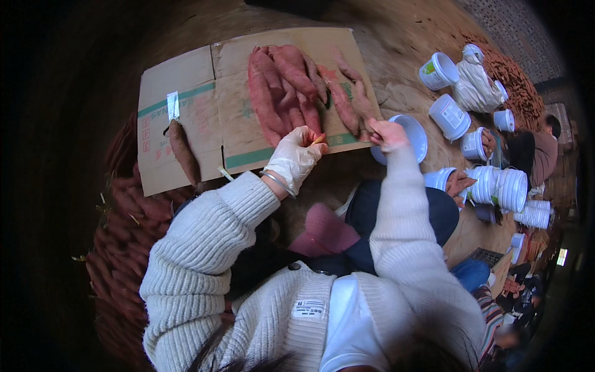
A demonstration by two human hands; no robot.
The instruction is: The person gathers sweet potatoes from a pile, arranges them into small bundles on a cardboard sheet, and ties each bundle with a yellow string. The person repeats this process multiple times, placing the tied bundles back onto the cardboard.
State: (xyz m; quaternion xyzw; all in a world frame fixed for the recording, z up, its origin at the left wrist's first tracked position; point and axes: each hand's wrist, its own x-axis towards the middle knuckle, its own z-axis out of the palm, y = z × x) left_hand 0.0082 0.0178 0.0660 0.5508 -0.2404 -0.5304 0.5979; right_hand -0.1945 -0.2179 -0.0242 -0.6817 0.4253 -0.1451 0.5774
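My left hand [297,156], in a whitish glove, pinches a small yellow-tipped piece [319,139] at the near end of the sweet potato pile. What that piece belongs to is hidden by the fingers. Bare and with curled fingers, my right hand [386,135] is at the near right edge of the cardboard sheet [237,135]; whether it holds anything cannot be told. A long thin sweet potato [355,83] reaches towards it. Several red-skinned sweet potatoes [283,88] lie heaped mid-sheet, with another sweet potato [343,107] beside them.
On the left of the sheet lies a brownish sweet potato [184,153] below a shiny silver strip [173,106]. A large sweet potato heap [125,260] fills the left. A white bucket [411,135] stands behind my right hand; stacked buckets [504,188] and a seated person [541,149] are farther right.
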